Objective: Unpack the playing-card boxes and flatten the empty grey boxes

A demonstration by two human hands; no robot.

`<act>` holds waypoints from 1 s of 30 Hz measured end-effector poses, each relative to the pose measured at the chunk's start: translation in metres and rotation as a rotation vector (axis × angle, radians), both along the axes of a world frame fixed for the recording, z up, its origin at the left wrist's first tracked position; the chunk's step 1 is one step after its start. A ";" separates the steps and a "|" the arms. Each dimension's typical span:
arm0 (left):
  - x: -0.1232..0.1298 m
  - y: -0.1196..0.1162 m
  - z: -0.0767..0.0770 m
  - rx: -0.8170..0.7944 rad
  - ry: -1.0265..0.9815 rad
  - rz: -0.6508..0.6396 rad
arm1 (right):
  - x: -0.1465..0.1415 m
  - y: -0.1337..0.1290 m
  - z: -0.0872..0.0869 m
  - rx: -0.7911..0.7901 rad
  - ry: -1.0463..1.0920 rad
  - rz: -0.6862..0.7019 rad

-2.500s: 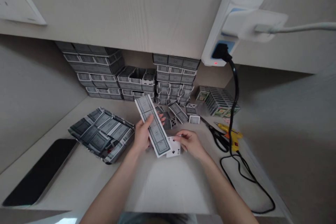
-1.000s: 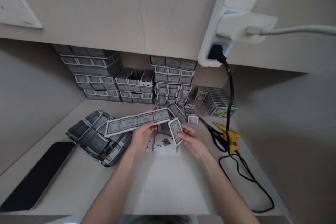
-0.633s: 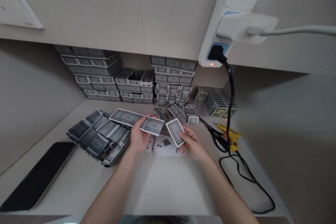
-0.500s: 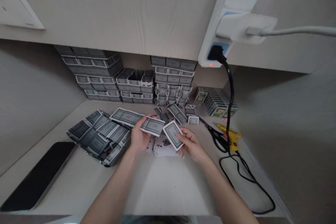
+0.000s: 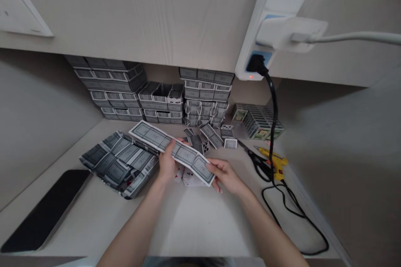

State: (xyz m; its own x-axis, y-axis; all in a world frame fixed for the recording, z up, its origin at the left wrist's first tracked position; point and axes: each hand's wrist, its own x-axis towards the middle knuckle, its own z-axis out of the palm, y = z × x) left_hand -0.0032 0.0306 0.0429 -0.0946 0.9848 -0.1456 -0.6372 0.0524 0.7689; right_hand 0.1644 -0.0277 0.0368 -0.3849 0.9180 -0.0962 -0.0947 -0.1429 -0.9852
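Observation:
A long strip of playing cards point(image 5: 188, 154), backs up, slants down to the right above the table. My left hand point(image 5: 168, 162) grips its middle, thumb on top. At the strip's right end, my right hand point(image 5: 226, 175) pinches a single card point(image 5: 204, 167) that lies against the strip. Under the strip, face-up cards point(image 5: 191, 178) show in part on the table. To the left of my left hand stands an open box made of cards point(image 5: 120, 160), with loose cards inside it.
Card boxes point(image 5: 122, 91) are stacked along the back, with another stack point(image 5: 206, 96) beside them. Loose cards point(image 5: 211, 135) lie before these. Black scissors point(image 5: 260, 163), a yellow glue gun point(image 5: 277, 164) and its cable are at the right. A black phone point(image 5: 45, 208) lies left; a power strip point(image 5: 255, 46) hangs above.
The single card in my right hand has moved against the strip's right end. The strip has tilted, its left end higher and its right end lower.

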 end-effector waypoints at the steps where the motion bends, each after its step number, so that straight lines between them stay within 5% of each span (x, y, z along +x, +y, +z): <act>1: 0.001 0.000 -0.001 0.004 0.004 0.005 | 0.000 0.000 0.000 -0.003 -0.011 0.004; 16: 0.003 -0.004 -0.009 0.099 0.051 -0.133 | 0.006 0.000 -0.001 -0.046 -0.083 0.075; 30: 0.013 -0.010 -0.008 0.105 0.073 -0.100 | -0.004 0.002 -0.013 -0.030 -0.055 -0.117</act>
State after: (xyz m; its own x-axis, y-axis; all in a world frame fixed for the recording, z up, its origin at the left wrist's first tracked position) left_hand 0.0095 0.0207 0.0347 -0.0020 0.9993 -0.0373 -0.5750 0.0294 0.8176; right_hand 0.1600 -0.0259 0.0241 -0.2688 0.9526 -0.1427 -0.0583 -0.1639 -0.9847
